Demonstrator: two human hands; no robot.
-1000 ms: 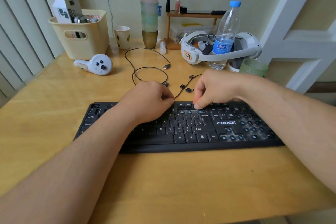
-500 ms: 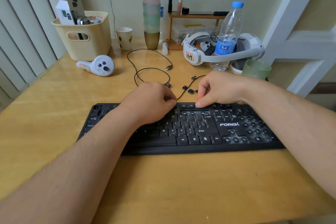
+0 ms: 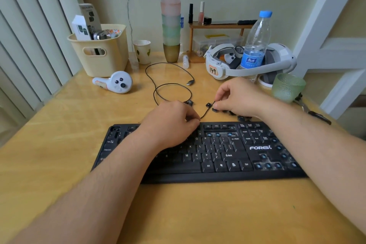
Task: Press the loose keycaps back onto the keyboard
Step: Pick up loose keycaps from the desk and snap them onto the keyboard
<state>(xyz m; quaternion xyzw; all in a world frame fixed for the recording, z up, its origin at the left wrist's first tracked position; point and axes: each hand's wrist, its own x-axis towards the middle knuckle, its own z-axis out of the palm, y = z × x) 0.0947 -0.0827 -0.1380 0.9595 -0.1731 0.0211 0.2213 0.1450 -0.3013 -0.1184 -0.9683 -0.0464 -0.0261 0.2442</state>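
The left hand (image 3: 172, 120) rests curled, fingers pressed together, on the far edge of the black keyboard (image 3: 200, 152), which lies near-centre on the worktop (image 3: 59, 144) with several key positions uncapped. To its right, beyond the keyboard's far edge, the right hand (image 3: 240, 98) pinches at the loose keycaps (image 3: 215, 109) scattered beside the black cable (image 3: 170, 85).

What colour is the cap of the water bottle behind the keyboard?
Blue. The cap of the clear water bottle shows plainly in the head view.
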